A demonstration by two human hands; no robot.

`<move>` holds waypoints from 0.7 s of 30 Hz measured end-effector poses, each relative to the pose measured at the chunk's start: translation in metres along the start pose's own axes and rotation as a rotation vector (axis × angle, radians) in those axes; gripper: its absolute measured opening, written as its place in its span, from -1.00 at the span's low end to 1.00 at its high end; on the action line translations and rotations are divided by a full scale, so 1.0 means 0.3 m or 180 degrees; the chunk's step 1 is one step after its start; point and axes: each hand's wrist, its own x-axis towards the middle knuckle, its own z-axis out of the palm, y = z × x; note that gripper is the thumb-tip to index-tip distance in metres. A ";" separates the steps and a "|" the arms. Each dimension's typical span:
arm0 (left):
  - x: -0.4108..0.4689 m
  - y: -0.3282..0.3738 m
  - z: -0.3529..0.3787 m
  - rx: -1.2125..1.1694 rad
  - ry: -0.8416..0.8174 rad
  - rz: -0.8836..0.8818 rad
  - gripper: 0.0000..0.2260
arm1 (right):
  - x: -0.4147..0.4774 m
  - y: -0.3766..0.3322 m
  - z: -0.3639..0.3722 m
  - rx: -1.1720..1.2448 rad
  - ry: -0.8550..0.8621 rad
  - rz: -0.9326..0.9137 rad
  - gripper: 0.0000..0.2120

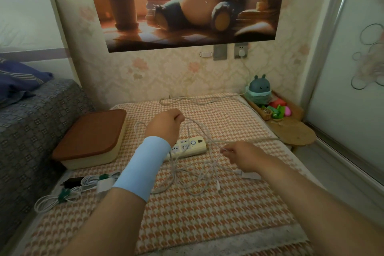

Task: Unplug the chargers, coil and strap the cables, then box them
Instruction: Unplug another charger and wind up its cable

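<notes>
- cable [187, 174], where is it?
- loose on the checked cloth [207, 224], by the power strip [188, 147]. left hand [166, 124] lifts one part, fingers curled tight around it. right hand [243, 156] pinches another part.
- box?
- box [91, 137] is closed, at left.

Mat [207, 214]: orange-and-cream houndstooth. Cables [188, 174] white; straps [62, 194] dark green (almost teal). Power strip [187, 148] cream. Box [93, 161] cream, lid [91, 135] brown. Wrist sleeve [143, 166] pale blue. Bed cover [31, 131] grey, small square pattern.
</notes>
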 end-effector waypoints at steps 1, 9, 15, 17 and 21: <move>0.007 0.009 0.011 -0.0180 -0.0089 0.0007 -0.80 | 0.006 -0.002 0.020 -0.0370 -0.0107 0.0048 -0.67; 0.047 -0.048 0.039 -0.0082 -0.0633 0.0049 -0.86 | 0.079 -0.052 0.089 -0.1746 -0.0369 0.0051 -0.79; 0.055 -0.114 -0.059 0.0073 -0.0279 -0.0051 -0.84 | 0.140 -0.080 0.007 -0.0028 0.1038 0.0045 -0.87; 0.053 -0.131 -0.095 0.0238 -0.0297 -0.0197 -0.80 | 0.147 -0.130 -0.036 0.0490 0.1408 -0.0197 -0.80; 0.030 -0.115 -0.154 0.0109 -0.0146 0.0252 -0.27 | 0.089 -0.290 -0.123 0.1023 0.1537 -0.1006 -0.78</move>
